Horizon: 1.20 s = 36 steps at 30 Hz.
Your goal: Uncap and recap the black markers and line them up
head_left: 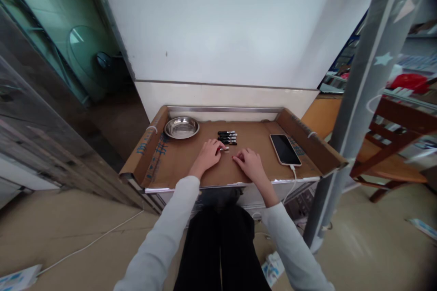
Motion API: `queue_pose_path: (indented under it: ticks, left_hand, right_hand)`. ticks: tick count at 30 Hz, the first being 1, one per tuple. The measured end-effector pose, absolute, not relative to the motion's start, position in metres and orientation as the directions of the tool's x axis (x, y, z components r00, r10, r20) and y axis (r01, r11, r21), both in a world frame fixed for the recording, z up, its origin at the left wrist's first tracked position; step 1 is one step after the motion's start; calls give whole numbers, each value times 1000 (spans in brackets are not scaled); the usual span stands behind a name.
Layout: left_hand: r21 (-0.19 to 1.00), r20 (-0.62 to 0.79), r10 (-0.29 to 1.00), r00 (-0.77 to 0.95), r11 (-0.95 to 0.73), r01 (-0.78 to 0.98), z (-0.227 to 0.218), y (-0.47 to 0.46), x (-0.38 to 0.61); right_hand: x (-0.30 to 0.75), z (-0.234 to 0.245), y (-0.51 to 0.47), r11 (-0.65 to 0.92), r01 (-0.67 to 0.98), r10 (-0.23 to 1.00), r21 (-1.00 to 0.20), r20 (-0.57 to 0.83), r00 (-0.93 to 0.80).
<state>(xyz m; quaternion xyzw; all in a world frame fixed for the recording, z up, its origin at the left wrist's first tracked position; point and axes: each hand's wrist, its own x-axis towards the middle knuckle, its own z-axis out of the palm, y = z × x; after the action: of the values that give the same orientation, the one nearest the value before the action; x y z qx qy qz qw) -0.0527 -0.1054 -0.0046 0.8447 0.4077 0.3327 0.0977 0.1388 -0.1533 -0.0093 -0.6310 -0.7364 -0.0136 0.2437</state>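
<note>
My left hand [207, 155] is closed at the fingertips around a small slim piece [225, 149] with a light silvery end, low over the cardboard surface. Just above it lies a stack-like row of several small black-and-silver pieces [227, 134], side by side; their exact kind is too small to tell. To the right, my right hand [250, 163] rests at the cardboard with its thumb and fingers curled together. A tiny reddish spot shows at its fingertips, and whether it holds anything cannot be made out.
A round metal dish [182, 128] stands at the back left of the cardboard-lined table [180, 163]. A phone [285, 149] with a white charging cable [293, 179] lies on the right. Raised cardboard walls [307, 141] edge the sides. A grey post [355, 100] and wooden chair [392, 150] stand right.
</note>
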Motion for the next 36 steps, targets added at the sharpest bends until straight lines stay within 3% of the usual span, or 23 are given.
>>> queue_pose_path:
  ticks: [5, 9, 16, 20, 23, 27, 30, 36]
  left_hand:
    - [535, 481, 715, 508, -698, 476, -5, -103, -50]
    - [532, 499, 698, 513, -714, 455, -4, -104, -49]
    - [366, 473, 738, 482, -662, 654, -3, -101, -49]
    - [359, 488, 748, 449, -642, 678, -1, -98, -46]
    - [375, 508, 753, 418, -631, 679, 0, -94, -44]
    - [433, 535, 755, 379, -630, 645, 1, -90, -44]
    - [460, 563, 779, 275, -572, 679, 2, -89, -46]
    - [592, 491, 851, -189, -167, 788, -2, -86, -49]
  right_hand:
    - [156, -8, -122, 315, 828, 920, -464, 363, -147]
    - [163, -14, -104, 402, 687, 903, -605, 388, -186]
    - [157, -17, -103, 417, 726, 887, -547, 418, -195]
    - [153, -9, -100, 395, 753, 900, -525, 387, -202]
    - [154, -6, -93, 380, 717, 914, -584, 356, -195]
    - [157, -7, -90, 353, 651, 889, -672, 458, -9]
    - [158, -11, -92, 338, 668, 882, -663, 471, 21]
    - [159, -17, -95, 330, 669, 891, -666, 453, 12]
